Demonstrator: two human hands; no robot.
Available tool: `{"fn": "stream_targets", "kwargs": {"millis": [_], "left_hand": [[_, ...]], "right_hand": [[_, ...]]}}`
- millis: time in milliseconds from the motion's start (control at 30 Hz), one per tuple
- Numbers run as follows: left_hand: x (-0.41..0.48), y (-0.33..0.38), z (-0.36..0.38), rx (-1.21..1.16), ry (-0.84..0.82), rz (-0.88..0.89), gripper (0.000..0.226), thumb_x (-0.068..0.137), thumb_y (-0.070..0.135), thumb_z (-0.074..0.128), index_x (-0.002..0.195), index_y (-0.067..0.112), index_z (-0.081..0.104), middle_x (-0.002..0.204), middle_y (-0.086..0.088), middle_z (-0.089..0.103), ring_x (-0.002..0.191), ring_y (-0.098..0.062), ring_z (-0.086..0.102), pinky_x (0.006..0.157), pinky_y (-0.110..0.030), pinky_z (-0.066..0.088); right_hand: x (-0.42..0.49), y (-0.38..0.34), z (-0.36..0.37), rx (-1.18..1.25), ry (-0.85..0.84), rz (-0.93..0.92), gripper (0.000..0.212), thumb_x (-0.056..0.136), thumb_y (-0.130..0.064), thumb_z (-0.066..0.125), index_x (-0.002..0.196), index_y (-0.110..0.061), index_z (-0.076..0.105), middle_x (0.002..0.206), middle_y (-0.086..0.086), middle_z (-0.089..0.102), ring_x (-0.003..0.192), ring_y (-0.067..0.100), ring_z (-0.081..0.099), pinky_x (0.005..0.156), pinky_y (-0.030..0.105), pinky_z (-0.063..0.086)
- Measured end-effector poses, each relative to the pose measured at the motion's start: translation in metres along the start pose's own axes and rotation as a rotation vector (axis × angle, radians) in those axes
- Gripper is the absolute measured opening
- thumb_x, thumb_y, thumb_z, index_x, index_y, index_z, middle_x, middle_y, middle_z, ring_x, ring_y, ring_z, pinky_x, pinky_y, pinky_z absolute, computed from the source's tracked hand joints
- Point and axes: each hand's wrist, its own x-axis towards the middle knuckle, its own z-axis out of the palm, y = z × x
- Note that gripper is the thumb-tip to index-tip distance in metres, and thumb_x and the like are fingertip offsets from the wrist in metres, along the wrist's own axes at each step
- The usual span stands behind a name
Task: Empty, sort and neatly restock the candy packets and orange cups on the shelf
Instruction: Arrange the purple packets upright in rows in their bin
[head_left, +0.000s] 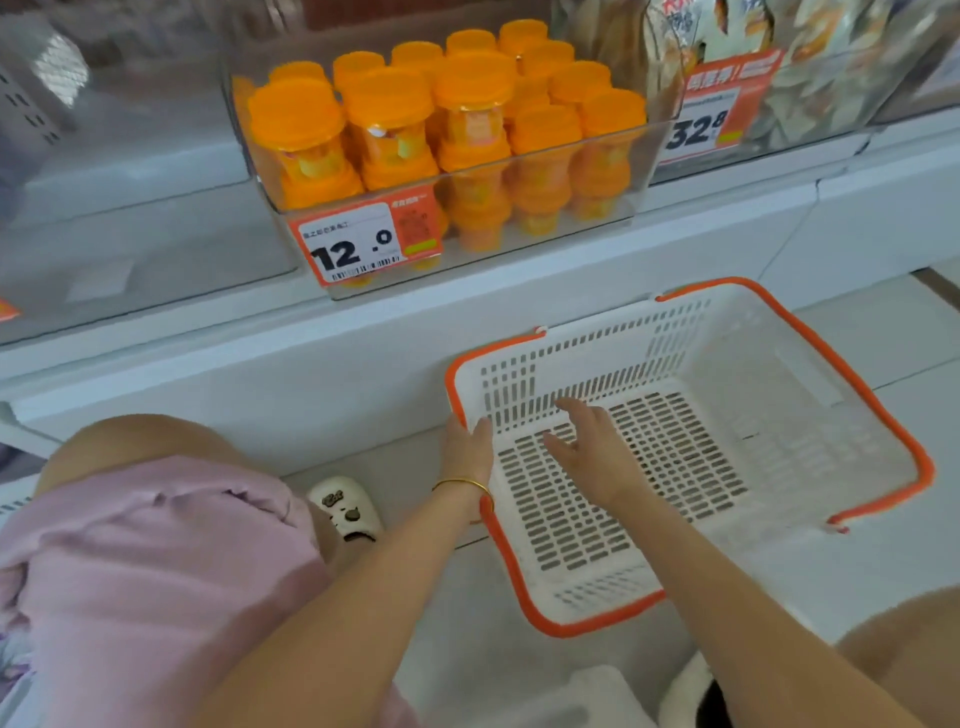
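She is crouched on the floor by the white basket (571, 353). Her left hand (466, 449) grips its orange rim at the near corner, thumb inside. Her right hand (595, 449) hovers inside the basket, fingers spread, holding nothing. The orange cups (441, 135) stand stacked in a clear bin (524, 252) on the shelf (727, 218) above, with the candy packets (810, 62) in the next bin to the right.

White slotted basket (597, 338) with orange rim sits on pale floor (909, 338), tight against the unit's white base. White slipper (345, 506) with cartoon face is left of it, just beside pink shorts (156, 545). Clear bin (483, 265) is above, with an orange price tag (363, 241) reading 12.0 on its front. Second tag (711, 111), reading 32.8, is further right.
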Motion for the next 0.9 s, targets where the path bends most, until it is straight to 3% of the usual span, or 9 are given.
{"fn": "stream_targets", "kwargs": {"millis": [100,167,300,400,467,533,600,767,900], "left_hand": [[-0.01,0.029,0.038,-0.126,-0.164,-0.048,0.038,0.094,0.043,0.035,0.087,0.018,0.062,0.092,-0.004,0.068,0.088,-0.026,0.062,0.079,-0.032,0.046],[-0.018,0.049,0.057,-0.117,-0.238,-0.064,0.039,0.098,0.048,0.03,0.09,0.024,0.06,0.102,0.003,0.065,0.101,-0.016,0.058,0.087,-0.029,0.04],[-0.016,0.058,0.083,-0.016,-0.353,-0.004,0.05,0.101,0.047,0.021,0.143,0.023,0.031,0.15,0.003,0.031,0.14,-0.012,0.024,0.115,-0.035,0.016],[-0.011,0.055,0.091,0.103,-0.371,0.072,0.056,0.101,0.045,0.021,0.15,0.019,0.014,0.156,0.004,0.017,0.143,-0.01,0.018,0.118,-0.041,0.014],[-0.007,0.053,0.089,0.174,-0.381,0.081,0.05,0.101,0.044,0.022,0.146,0.021,0.025,0.152,0.006,0.024,0.139,-0.009,0.024,0.117,-0.04,0.017],[-0.005,0.056,0.083,0.185,-0.377,0.108,0.03,0.102,0.039,0.026,0.124,0.028,0.043,0.138,0.001,0.038,0.127,-0.009,0.035,0.113,-0.037,0.024],[-0.006,0.061,0.074,0.159,-0.342,0.138,0.032,0.101,0.037,0.033,0.13,0.026,0.042,0.141,0.002,0.04,0.13,-0.011,0.036,0.114,-0.039,0.027],[-0.036,0.106,0.036,0.117,-0.255,0.36,0.035,0.098,0.03,0.046,0.131,0.021,0.049,0.127,0.005,0.051,0.118,-0.012,0.049,0.105,-0.038,0.041],[-0.068,0.158,-0.023,0.193,0.04,0.789,0.022,0.095,0.018,0.053,0.114,0.013,0.062,0.107,0.002,0.061,0.085,0.004,0.054,0.08,-0.012,0.044]], "right_hand": [[0.0,0.017,0.006,-0.069,-0.053,0.083,0.064,0.096,-0.044,0.046,0.148,-0.016,0.022,0.149,0.011,0.032,0.129,0.027,0.043,0.105,0.04,0.038],[0.002,0.028,0.011,-0.159,-0.071,0.14,0.071,0.096,-0.051,0.041,0.151,-0.016,0.013,0.149,0.01,0.033,0.13,0.029,0.044,0.102,0.043,0.041],[0.012,0.054,0.002,-0.382,0.03,0.23,0.066,0.098,-0.051,0.033,0.15,-0.02,0.008,0.137,0.009,0.046,0.112,0.032,0.057,0.084,0.045,0.05],[0.018,0.082,-0.022,-0.483,0.141,0.242,0.061,0.098,-0.053,0.025,0.149,-0.024,0.011,0.13,0.008,0.053,0.106,0.031,0.059,0.08,0.044,0.051],[0.023,0.1,-0.043,-0.51,0.174,0.289,0.061,0.098,-0.054,0.022,0.15,-0.024,0.012,0.131,0.01,0.052,0.108,0.032,0.058,0.08,0.044,0.05],[0.027,0.114,-0.064,-0.533,0.166,0.356,0.063,0.097,-0.055,0.021,0.151,-0.024,0.009,0.139,0.012,0.045,0.117,0.034,0.052,0.085,0.047,0.048],[0.03,0.117,-0.078,-0.581,0.18,0.396,0.065,0.097,-0.057,0.02,0.151,-0.025,0.004,0.149,0.013,0.032,0.13,0.036,0.04,0.095,0.05,0.043],[0.036,0.05,-0.088,-0.455,0.318,0.153,0.059,0.098,-0.051,0.027,0.149,-0.021,0.017,0.145,0.013,0.034,0.129,0.035,0.038,0.097,0.049,0.041],[0.029,-0.041,-0.108,-0.334,0.445,-0.161,0.049,0.101,-0.042,0.033,0.14,-0.013,0.039,0.135,0.014,0.046,0.121,0.035,0.044,0.088,0.044,0.042]]}}
